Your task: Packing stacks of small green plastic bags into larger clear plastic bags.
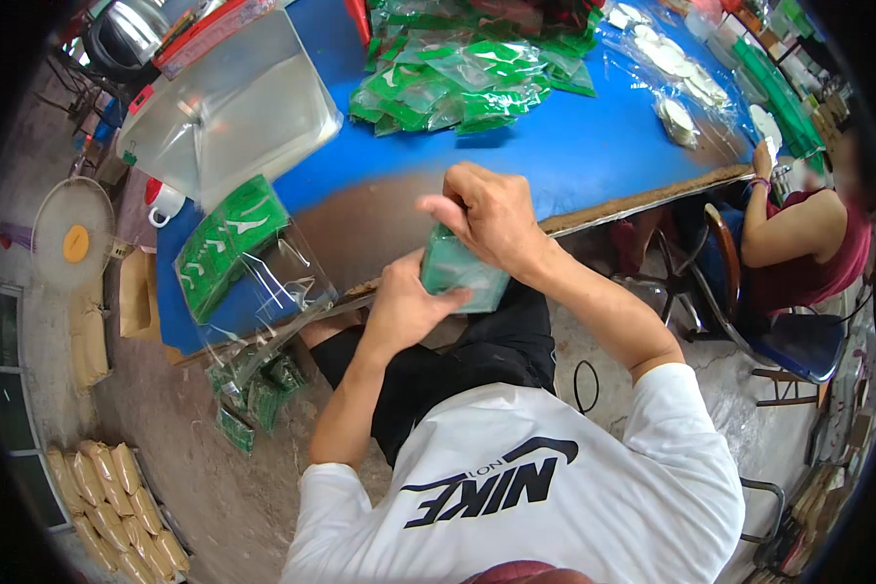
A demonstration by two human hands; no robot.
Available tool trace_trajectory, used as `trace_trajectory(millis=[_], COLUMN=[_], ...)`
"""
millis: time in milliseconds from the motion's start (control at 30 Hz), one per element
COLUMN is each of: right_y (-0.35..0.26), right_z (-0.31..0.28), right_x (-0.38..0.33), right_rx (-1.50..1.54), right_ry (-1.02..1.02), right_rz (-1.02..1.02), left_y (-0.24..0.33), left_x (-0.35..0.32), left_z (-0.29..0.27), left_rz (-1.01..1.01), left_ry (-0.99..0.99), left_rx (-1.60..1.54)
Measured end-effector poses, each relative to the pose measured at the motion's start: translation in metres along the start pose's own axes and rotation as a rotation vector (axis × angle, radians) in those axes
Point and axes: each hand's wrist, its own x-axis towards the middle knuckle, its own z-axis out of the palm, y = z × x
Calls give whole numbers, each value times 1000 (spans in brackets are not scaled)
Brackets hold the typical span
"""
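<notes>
Both hands are wrapped around one small green packet in a clear plastic bag (460, 275). The left hand (406, 307) grips it from below, and the right hand (487, 214) pinches its top, fingers curled tight. The packet sits just in front of the blue table (594, 146). Beyond the hands lies a big pile of green packets (467, 73). To the left, a clear bag of green packets (232, 243) hangs over the table edge.

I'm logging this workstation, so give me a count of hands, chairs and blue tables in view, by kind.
Hands: 3, the left hand and right hand on a green packet, plus a co-worker's hand
Chairs: 1
Blue tables: 1
Total: 5
</notes>
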Motion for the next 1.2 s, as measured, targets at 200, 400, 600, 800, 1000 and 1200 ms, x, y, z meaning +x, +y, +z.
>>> trace_trajectory(millis=[200, 400, 600, 800, 1000, 1200], right_y=[10, 53, 163, 222, 267, 158], right_z=[8, 49, 64, 107, 93, 76], right_x=[0, 46, 161, 162, 185, 146], right_rx=[422, 281, -484, -480, -166, -537], right_ry=[-341, -205, -584, -802, -762, -367], right_rz=[425, 291, -151, -37, 149, -225], left_y=[-23, -38, -66, -80, -86, -87], left_x=[-9, -28, -58, -90, -86, -89], left_z=[12, 10, 6, 7, 6, 9], left_rz=[-22, -156, -177, -304, -310, -282], left_ry=[-43, 51, 188, 150, 106, 116], left_rx=[-76, -421, -669, -850, -839, -833])
